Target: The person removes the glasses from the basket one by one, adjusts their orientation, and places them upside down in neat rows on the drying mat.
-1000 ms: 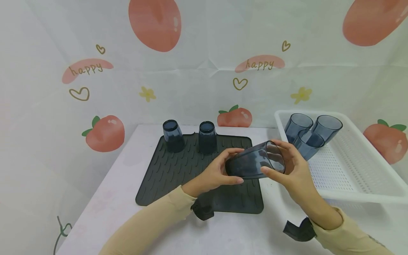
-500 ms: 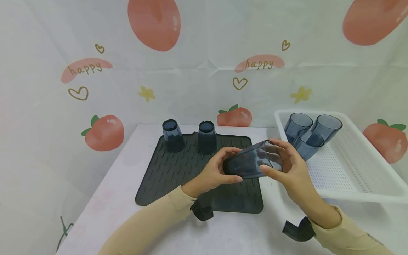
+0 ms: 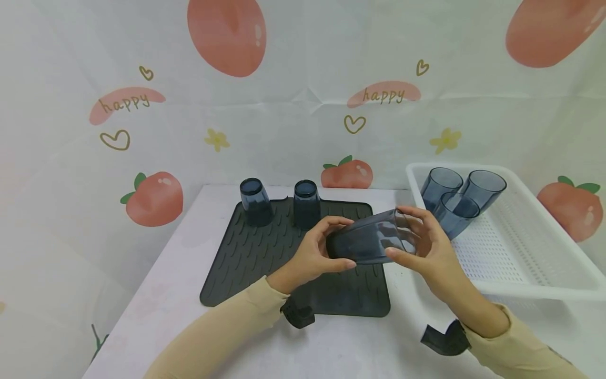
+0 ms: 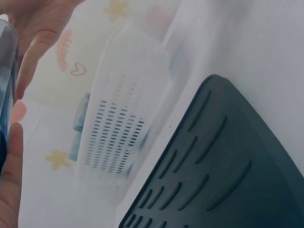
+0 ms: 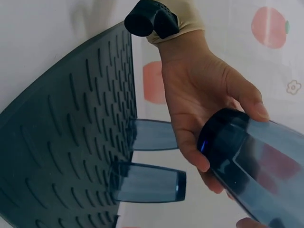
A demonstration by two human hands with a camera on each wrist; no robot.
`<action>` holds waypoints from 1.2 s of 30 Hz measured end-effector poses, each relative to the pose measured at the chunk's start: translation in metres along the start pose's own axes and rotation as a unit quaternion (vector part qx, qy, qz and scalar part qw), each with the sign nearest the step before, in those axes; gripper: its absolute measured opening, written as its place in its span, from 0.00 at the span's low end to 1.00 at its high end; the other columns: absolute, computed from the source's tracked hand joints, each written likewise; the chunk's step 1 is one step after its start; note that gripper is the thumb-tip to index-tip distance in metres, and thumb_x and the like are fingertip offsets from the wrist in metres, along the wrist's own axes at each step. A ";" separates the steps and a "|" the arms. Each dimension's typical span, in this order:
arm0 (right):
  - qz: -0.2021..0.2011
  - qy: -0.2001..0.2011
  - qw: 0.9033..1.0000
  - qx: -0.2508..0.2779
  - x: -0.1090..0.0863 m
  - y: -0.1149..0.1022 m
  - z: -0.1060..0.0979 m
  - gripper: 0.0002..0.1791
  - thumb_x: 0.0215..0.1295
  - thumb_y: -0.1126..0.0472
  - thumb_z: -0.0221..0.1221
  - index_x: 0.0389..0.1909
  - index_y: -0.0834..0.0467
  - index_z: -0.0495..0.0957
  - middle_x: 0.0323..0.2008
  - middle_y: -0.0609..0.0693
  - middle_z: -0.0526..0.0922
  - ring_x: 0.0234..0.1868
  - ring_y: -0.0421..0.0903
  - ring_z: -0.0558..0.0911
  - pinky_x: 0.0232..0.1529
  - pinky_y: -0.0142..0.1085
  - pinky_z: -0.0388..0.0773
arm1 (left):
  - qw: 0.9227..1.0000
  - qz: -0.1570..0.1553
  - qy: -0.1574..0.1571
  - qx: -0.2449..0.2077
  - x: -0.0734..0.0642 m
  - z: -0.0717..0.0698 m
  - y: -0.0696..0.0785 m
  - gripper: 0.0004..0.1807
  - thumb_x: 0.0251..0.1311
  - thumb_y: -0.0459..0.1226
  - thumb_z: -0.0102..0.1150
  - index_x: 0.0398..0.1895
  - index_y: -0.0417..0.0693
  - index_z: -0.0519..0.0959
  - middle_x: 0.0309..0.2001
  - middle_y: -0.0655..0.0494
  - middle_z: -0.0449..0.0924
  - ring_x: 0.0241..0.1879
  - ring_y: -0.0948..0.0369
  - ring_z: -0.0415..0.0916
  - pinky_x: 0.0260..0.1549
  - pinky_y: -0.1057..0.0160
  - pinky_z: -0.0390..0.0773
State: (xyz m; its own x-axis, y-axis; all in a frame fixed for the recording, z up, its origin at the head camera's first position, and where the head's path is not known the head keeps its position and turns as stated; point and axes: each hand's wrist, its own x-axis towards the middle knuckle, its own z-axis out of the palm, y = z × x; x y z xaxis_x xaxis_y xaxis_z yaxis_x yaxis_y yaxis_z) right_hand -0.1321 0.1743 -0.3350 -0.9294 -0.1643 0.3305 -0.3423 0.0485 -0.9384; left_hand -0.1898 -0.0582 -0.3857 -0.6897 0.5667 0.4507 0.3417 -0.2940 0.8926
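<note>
Above the right half of the black drying mat (image 3: 236,263), a blue-grey drinking glass (image 3: 366,241) is held on its side in both hands. My left hand (image 3: 319,250) grips the thick base end between thumb and fingers. Around the rim end, my right hand (image 3: 433,245) has its fingers on the far side and its thumb in front. In the right wrist view the base of the glass (image 5: 228,142) lies against the left palm side. Two more glasses, one at the left (image 3: 256,202) and one beside it (image 3: 306,205), stand upside down at the mat's back edge.
A white perforated basket (image 3: 558,292) stands on the right of the white table (image 3: 156,316). Three similar glasses (image 3: 456,213) lean mouth up in its back left corner. A printed cloth (image 3: 284,121) hangs behind the table.
Both hands have shifted slightly left with the glass between them. The glasses on the mat and in the basket have stayed in place.
</note>
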 end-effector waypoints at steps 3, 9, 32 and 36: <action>-0.001 -0.012 1.000 -0.006 0.000 0.000 -0.002 0.38 0.56 0.76 0.62 0.66 0.51 0.62 0.54 0.44 0.74 0.53 0.39 0.75 0.45 0.26 0.80 | 1.000 0.008 0.003 0.005 0.000 -0.001 0.000 0.40 0.51 0.38 0.73 0.63 0.34 0.62 0.59 0.34 0.67 0.51 0.59 0.72 0.47 0.64 0.81; 0.008 -0.019 0.999 -0.030 0.000 -0.001 -0.005 0.39 0.56 0.74 0.64 0.67 0.51 0.61 0.55 0.44 0.74 0.53 0.39 0.75 0.46 0.26 0.79 | 1.000 0.013 0.012 -0.004 -0.001 -0.001 0.001 0.41 0.50 0.40 0.74 0.63 0.34 0.62 0.57 0.41 0.68 0.52 0.58 0.72 0.48 0.61 0.81; 0.059 -0.069 0.986 -0.138 -0.003 0.010 -0.007 0.42 0.55 0.65 0.69 0.69 0.55 0.59 0.60 0.59 0.71 0.55 0.43 0.77 0.50 0.24 0.75 | 0.997 0.061 0.052 -0.024 -0.004 -0.010 0.008 0.35 0.48 0.43 0.76 0.58 0.50 0.68 0.53 0.55 0.71 0.51 0.60 0.72 0.46 0.61 0.82; 0.063 -0.091 0.980 -0.163 -0.004 0.009 -0.009 0.44 0.55 0.62 0.69 0.70 0.54 0.57 0.61 0.60 0.70 0.59 0.59 0.74 0.54 0.35 0.78 | 0.996 0.066 0.050 -0.024 -0.006 -0.013 0.007 0.34 0.48 0.45 0.75 0.58 0.54 0.68 0.53 0.55 0.72 0.51 0.61 0.75 0.45 0.61 0.82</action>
State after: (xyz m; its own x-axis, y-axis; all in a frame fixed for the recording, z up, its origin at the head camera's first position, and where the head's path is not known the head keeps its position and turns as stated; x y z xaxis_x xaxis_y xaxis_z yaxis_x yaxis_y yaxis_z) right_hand -0.1328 0.1842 -0.3441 -0.9373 -0.3080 0.1632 -0.2801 0.3867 -0.8786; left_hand -0.1916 -0.0733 -0.3819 -0.7014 0.4415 0.5596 0.4053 -0.3989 0.8226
